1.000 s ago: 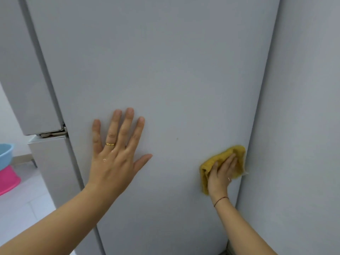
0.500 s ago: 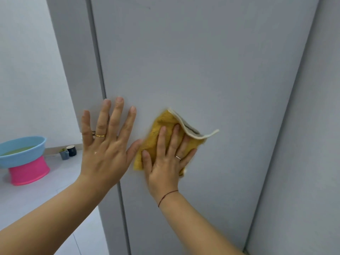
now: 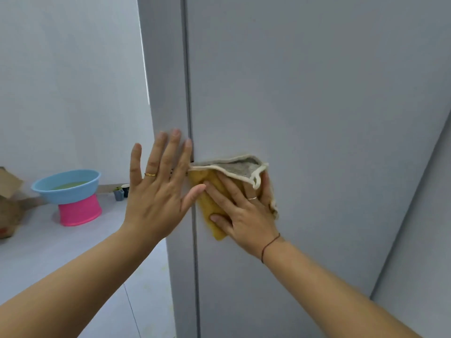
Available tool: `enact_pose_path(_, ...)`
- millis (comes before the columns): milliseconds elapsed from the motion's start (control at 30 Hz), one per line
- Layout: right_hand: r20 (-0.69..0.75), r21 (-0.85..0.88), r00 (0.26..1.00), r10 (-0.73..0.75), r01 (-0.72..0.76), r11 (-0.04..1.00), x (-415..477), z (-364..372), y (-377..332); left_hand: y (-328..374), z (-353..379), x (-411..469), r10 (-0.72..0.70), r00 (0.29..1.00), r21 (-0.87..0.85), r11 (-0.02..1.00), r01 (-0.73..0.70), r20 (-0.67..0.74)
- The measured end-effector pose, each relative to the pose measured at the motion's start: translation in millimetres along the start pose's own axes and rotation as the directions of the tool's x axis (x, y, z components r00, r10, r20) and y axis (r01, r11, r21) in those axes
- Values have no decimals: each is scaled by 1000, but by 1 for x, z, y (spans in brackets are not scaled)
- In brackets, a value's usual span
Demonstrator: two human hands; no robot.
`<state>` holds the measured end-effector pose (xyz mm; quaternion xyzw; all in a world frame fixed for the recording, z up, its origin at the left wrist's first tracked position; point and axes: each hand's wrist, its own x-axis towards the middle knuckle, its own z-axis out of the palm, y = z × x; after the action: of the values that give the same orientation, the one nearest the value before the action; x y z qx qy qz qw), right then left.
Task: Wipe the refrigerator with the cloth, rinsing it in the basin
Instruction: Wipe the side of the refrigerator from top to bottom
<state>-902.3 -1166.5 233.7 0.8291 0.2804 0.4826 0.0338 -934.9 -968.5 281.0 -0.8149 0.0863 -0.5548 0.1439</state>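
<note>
The grey refrigerator (image 3: 305, 93) fills the middle and right of the head view, its side panel facing me and a dark seam running down near its left edge. My right hand (image 3: 240, 211) presses a yellow cloth (image 3: 207, 203) flat against the panel beside the seam, fingers straight. The cloth's top corner is folded over and shows a grey underside with a white hem. My left hand (image 3: 156, 191) lies flat with spread fingers on the refrigerator's left edge, touching the cloth's side. A blue basin (image 3: 42, 189) with greenish water sits on the floor at the left.
The basin stands on a pink stool (image 3: 79, 213). A brown cardboard box (image 3: 8, 208) lies at the far left edge. Two small cups (image 3: 121, 192) sit on the floor by the wall. A white wall (image 3: 427, 240) stands close to the right of the refrigerator.
My right hand swept the cloth from the panel's right edge leftwards to the seam beside my left hand. The view turned left, bringing the basin into sight.
</note>
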Motion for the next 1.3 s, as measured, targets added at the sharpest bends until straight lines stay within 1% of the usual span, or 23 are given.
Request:
enact_pose_path(100,-40,-8,999,18,-18,1000,34,-14,3,-10,-3,0,11,998,-96,995,-16,-60)
enact_pose_path(200,-52,26,995,88,-87,996,54,-24,-6,-18,-6,-2,-13,993,-145,989,-4,-116)
enact_pose_path(333,-98,54,985,143,-138,989,54,-20,-26,-23,-5,-13,-49,997,-136,990,40,-61)
enact_pose_path(533,-93,92,993,68,-59,994,18,15,-71,-15,5,-56,-51,998,-163,985,57,42)
enact_pose_path(767,-131,154,986,102,-81,985,-34,59,-106,-4,24,-111,-18,996,-236,971,38,87)
enact_pose_path(867,-96,161,993,68,-52,986,-64,79,-117,3,33,-128,-57,994,-318,944,84,94)
enact_pose_path(933,-65,144,997,50,-40,989,-83,92,-121,8,39,-131,-56,994,-344,935,83,89)
enact_pose_path(1000,-39,132,999,29,-24,991,-100,101,-126,14,43,-133,-36,995,-341,938,66,93)
enact_pose_path(1067,-28,79,1000,11,-9,997,-110,105,-129,19,47,-134,-46,994,-330,941,76,97)
enact_pose_path(1167,4,117,999,54,-54,992,-121,106,-135,28,51,-144,-90,988,-331,935,128,127)
enact_pose_path(1200,-10,128,999,42,-40,991,-125,108,-136,30,53,-149,-101,986,-335,932,142,136)
enact_pose_path(1267,-55,127,998,-40,47,991,-141,121,-136,36,56,-162,-112,982,-348,924,160,155)
enact_pose_path(1300,-54,153,996,-66,74,985,-149,128,-136,38,58,-169,-118,979,-356,919,170,165)
